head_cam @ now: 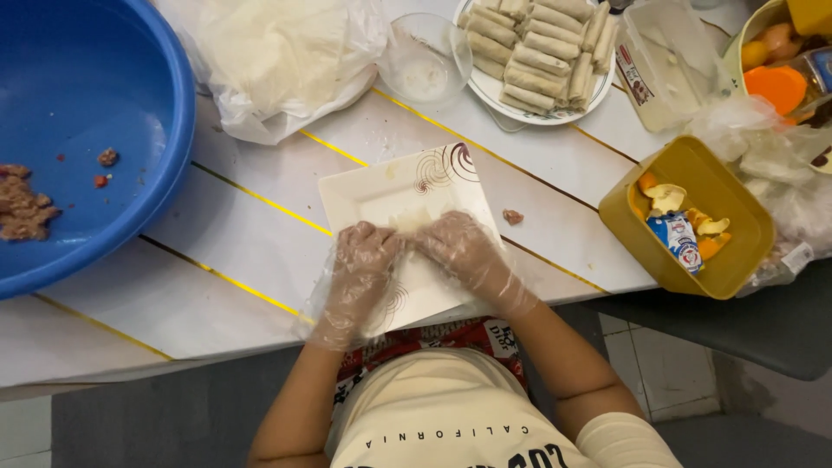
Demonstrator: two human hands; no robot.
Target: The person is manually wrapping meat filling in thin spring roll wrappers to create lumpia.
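Carefully, I am curling both plastic-gloved hands, left hand [362,260] and right hand [459,247], fingers closed over the thin pale pastry wrapper [407,218] on the square cream plate [386,195]; pressing harder is risking tearing it

basin [130,104] left, square plate [381,195] centre, plate of rolls [511,106] behind

The person wears thin, clear plastic gloves, loose and wrinkled, on the left hand [360,269] and the right hand [464,251]. Each glove ends a little past the wrist with a wide, crumpled cuff. The forearms are bare. The cream T-shirt [442,407] has short sleeves and dark printed letters across the chest. Under it there is a red patterned cloth [433,336].
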